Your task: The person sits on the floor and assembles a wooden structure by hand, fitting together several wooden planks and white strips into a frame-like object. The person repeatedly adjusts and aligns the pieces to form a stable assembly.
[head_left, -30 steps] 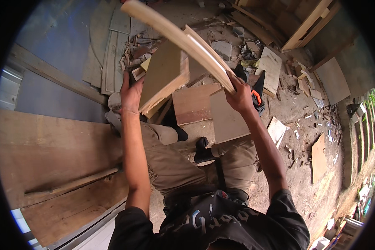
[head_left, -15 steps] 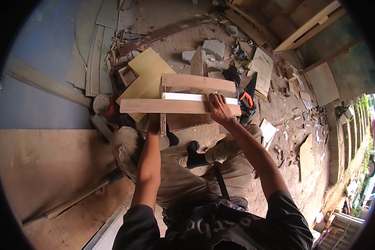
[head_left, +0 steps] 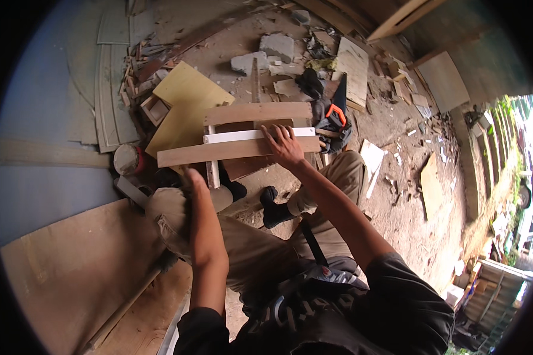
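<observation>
A slatted wooden frame (head_left: 259, 111) lies across in front of my knees, with a white strip (head_left: 219, 137) between two bare wood slats. The near slat (head_left: 207, 155) sticks out past the frame's left post (head_left: 212, 173). My right hand (head_left: 287, 147) reaches over this slat and the white strip, its fingers bent over the strip toward the gap beyond. Below the slat's left part, beside the post and above my left knee, is my left hand (head_left: 195, 179). Its fingers are blurred and mostly hidden, so any hold is unclear.
A saw with an orange handle (head_left: 336, 113) lies right of the frame. Beyond it on the left are a yellowish board (head_left: 189, 89) and a red bucket (head_left: 128, 158). Concrete blocks (head_left: 276, 47) and wood scraps litter the dirt floor. A large wooden panel (head_left: 71, 266) stands at left.
The view has turned, and the frame appears farther left and slightly tilted. My left hand has come from beneath the near slat to the left of the post. My right hand stays on the frame.
</observation>
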Available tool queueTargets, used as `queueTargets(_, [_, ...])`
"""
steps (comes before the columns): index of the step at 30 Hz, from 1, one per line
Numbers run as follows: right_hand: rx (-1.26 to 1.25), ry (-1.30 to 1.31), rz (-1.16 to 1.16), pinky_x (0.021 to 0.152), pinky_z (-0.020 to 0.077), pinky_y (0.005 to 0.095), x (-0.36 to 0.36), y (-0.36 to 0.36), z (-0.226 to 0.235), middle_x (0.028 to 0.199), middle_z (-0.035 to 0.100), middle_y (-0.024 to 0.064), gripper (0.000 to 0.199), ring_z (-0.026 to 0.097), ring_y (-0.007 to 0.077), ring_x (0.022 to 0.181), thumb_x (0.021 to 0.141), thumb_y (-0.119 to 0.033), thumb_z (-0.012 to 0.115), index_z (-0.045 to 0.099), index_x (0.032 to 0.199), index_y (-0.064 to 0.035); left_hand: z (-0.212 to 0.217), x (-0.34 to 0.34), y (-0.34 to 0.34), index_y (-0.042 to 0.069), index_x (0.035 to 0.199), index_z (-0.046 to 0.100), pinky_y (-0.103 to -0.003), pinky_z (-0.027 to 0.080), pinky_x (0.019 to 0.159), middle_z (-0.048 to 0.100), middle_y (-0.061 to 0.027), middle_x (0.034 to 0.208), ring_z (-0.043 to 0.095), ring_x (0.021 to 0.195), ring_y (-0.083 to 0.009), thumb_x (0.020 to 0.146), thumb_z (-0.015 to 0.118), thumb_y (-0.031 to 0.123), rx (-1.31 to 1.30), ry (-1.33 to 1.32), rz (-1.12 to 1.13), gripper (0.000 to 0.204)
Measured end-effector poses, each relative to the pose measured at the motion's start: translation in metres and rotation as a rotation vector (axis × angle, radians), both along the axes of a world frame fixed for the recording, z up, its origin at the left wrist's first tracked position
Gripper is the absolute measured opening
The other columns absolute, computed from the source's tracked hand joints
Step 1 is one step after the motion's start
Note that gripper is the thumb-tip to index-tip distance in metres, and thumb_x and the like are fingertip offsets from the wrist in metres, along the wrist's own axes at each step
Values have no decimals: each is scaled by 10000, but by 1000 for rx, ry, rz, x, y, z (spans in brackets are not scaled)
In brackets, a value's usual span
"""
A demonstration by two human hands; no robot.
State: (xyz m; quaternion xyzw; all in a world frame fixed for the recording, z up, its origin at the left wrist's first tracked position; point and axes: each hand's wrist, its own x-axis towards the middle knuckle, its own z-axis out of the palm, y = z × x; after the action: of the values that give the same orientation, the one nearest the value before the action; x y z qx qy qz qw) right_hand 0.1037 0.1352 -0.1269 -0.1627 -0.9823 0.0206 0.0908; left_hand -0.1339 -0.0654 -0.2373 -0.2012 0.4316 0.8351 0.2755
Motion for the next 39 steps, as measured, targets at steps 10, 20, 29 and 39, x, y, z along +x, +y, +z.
queueTargets(10, [-91,-14,-147,1121,139,635,19,-8,8,1498,285,225,886,170,376,1459,777,-244,646,199,1531,-109,50,11,-14,13,1389,405,-468,328,1126,478,-145,1376,429,1315,-330,921,654,268,16,102,-169,588])
queueTargets(20, [-968,725,-747,856,500,362,118,41,-34,935,709,198,345,689,304,866,878,-262,663,677,1067,26,37,13,-37,24,1241,549,-371,399,1060,583,-137,1243,539,1199,-256,913,680,215,-147,296,-215,401])
queueTargets(29, [-969,693,-708,613,444,219,131,48,-67,833,673,9,276,555,56,692,891,-194,693,703,1071,15,58,48,-26,-18,1180,596,-335,426,998,615,-104,1202,574,1110,-198,882,715,173,-235,277,-212,374])
queueTargets(39, [-907,697,-689,605,439,217,135,43,-70,832,672,9,250,556,60,687,892,-172,685,714,1040,26,54,46,-27,-19,1108,610,-333,481,939,648,-112,1108,619,1025,-199,886,710,164,-219,297,-173,305])
